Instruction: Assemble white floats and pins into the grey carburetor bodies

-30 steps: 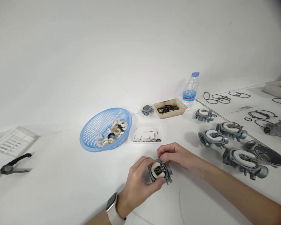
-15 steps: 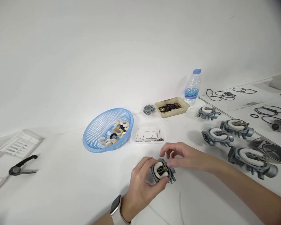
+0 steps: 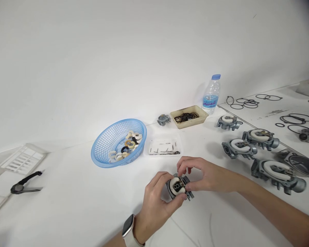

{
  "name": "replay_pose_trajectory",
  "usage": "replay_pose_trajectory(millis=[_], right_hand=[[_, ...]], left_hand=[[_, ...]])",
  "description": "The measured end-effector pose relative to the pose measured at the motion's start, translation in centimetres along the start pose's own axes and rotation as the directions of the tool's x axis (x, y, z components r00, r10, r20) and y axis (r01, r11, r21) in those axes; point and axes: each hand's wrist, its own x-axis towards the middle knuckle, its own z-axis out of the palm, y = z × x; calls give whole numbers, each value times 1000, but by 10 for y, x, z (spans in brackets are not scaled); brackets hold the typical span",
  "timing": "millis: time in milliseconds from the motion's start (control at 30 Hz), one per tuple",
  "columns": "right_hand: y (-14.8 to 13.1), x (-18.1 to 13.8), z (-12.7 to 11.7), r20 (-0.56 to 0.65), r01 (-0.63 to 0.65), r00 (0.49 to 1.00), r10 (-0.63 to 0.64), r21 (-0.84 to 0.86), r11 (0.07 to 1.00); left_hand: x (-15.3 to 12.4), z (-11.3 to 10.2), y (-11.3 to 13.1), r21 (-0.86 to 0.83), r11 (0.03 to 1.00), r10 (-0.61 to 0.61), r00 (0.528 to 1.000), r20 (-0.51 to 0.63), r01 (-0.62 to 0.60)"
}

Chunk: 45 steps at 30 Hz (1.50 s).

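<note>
Carburetor (image 3: pixel 178 187) between both hands (image 3: pixel 156 199)

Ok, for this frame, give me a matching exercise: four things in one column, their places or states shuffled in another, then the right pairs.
Things
1. Blue basket
2. Bottle
3. Left hand
4. Yellowish tray

Places or states
A. Holds a jumble of thin black rings
B. Grips a grey metal part
C. Stands upright, with a blue cap
D. Contains white, black and tan curved pieces

Pairs: 1-D, 2-C, 3-B, 4-A
</note>
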Motion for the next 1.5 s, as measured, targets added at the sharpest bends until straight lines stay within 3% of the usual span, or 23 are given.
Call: replay_pose_trajectory(millis=[267,533,800,1233,1500], right_hand=[[-3,-1,1,-19,17,1000,-17,4,1000],[-3,-1,3,-29,14,999,-14,-3,1000],[0,-2,1,-9,6,1000,-6,-25,1000],[-2,-3,1,-39,34,999,-35,-27,999],[-6,-3,8,-78,102,991,-108,-70,992]], left_hand=[[1,-2,-8,-23,999,-33,996,84,35],[4,-1,-8,-59,995,87,995,55,-84],[3,-3,-6,-37,997,66,996,60,-63],[0,-4,-19,17,996,81,982,172,-85],[5,-4,-13,33,997,72,990,121,-76]])
